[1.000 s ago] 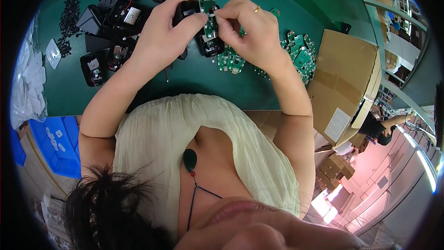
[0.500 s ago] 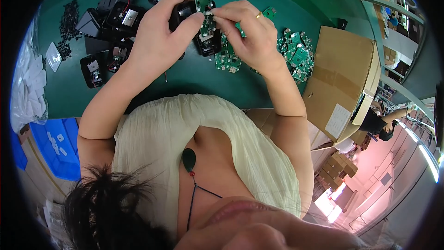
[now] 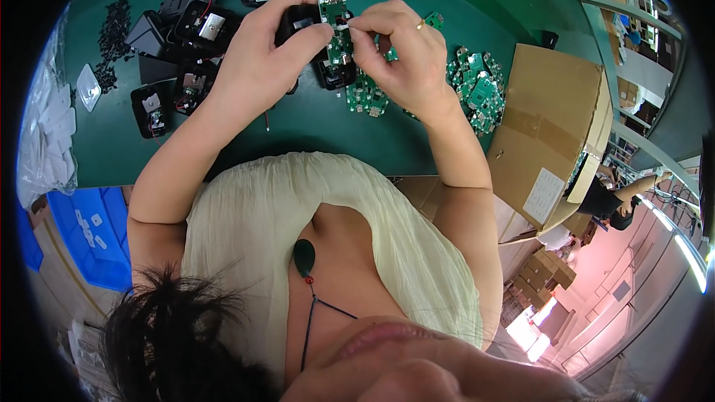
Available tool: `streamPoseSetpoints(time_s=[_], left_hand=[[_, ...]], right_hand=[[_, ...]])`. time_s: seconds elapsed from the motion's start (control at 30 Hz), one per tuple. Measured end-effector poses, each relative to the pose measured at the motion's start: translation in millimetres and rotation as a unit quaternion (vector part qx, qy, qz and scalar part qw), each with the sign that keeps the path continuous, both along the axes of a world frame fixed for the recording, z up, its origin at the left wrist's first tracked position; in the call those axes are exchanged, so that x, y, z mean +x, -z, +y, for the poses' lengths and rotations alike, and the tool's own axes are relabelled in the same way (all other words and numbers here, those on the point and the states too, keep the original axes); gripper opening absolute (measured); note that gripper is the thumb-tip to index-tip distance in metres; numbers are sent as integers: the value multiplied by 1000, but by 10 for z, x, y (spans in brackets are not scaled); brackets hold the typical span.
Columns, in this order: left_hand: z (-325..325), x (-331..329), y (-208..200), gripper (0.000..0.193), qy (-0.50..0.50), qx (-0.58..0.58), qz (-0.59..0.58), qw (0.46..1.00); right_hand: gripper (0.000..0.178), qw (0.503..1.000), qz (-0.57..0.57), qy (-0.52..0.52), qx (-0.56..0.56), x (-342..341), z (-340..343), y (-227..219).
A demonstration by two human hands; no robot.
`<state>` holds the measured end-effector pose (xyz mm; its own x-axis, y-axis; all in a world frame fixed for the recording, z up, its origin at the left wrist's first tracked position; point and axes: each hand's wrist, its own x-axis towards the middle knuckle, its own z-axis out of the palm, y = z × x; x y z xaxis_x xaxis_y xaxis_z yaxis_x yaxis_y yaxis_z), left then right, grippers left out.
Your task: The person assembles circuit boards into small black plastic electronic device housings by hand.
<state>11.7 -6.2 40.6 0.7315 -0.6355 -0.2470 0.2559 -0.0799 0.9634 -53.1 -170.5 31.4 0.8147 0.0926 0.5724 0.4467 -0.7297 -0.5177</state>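
Observation:
My left hand is closed around the edge of a green circuit board, its thumb lying on the board's face. The board stands lengthwise above a black plastic housing, which is partly covered by the board and my fingers. At the board's right edge, the thumb and forefinger of my right hand pinch a small white wire plug. Whether the plug sits in its socket cannot be made out. Loose green circuit boards lie just under my right hand.
Black housings with wires crowd the table's left side, near a heap of small black parts. Another pile of circuit boards lies beside a cardboard box at right. Blue bins stand lower left. A person is far right.
Both hands stay at the board. My left hand and the board have shifted slightly right and down, and the right fingertips still pinch at the board's edge.

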Motion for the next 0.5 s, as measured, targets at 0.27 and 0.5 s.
streamPoseSetpoints(time_s=[0.27,0.5], left_hand=[[-9,-17,18,23,6,-2,13,1000],[8,-20,68,23,-3,-12,1,1000]], right_hand=[[21,1000,9,-16,15,-9,8,-5],[20,1000,3,-13,-27,11,40,24]])
